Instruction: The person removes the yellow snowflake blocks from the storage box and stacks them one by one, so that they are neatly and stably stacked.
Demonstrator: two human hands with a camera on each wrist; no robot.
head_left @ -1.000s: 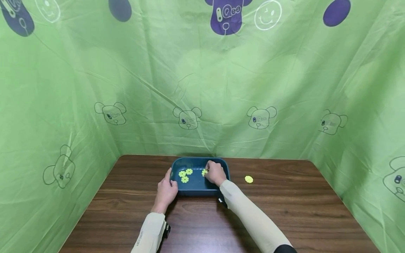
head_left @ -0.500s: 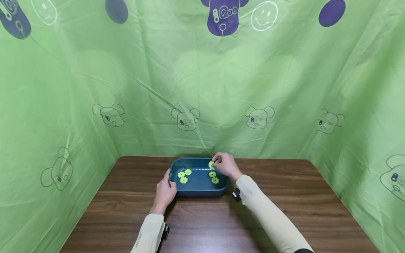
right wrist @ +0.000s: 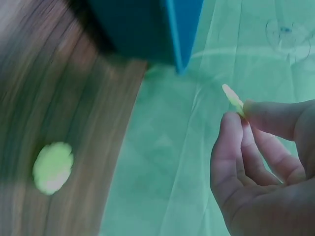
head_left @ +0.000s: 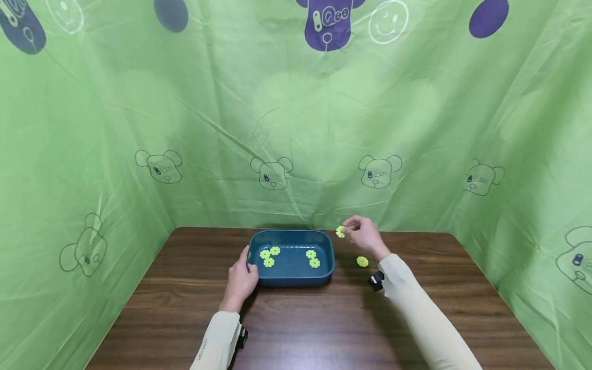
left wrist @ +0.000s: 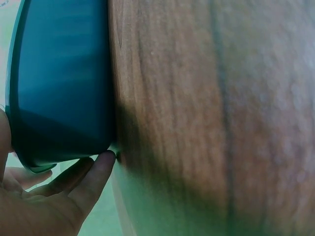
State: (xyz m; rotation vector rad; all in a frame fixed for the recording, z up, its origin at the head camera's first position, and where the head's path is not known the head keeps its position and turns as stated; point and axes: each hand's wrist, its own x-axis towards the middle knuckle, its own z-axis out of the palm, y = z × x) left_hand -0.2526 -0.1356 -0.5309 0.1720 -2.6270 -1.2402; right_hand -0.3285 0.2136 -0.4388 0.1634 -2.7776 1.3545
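Note:
A dark blue rectangular tray (head_left: 291, 281) stands on the table. My left hand (head_left: 241, 281) grips its near left corner, and in the left wrist view the fingertips (left wrist: 106, 157) touch the tray's outer wall (left wrist: 64, 88). Beyond the tray's right side, my right hand (head_left: 365, 236) pinches a yellow flower-shaped disc (head_left: 340, 232) between thumb and forefinger, raised above the table. In the right wrist view that thin disc (right wrist: 232, 98) is seen nearly edge-on. Inside the tray lie yellow discs (head_left: 269, 262) in a left group and more discs (head_left: 314, 263) on the right.
Another yellow disc (head_left: 362, 261) lies on the wooden table (head_left: 296, 329) right of the tray, below my right hand. A green printed cloth (head_left: 324, 128) hangs behind the table and along both sides.
My right hand has moved from inside the tray up over its right rim and further right, carrying a yellow disc out. The left hand and the tray have stayed put.

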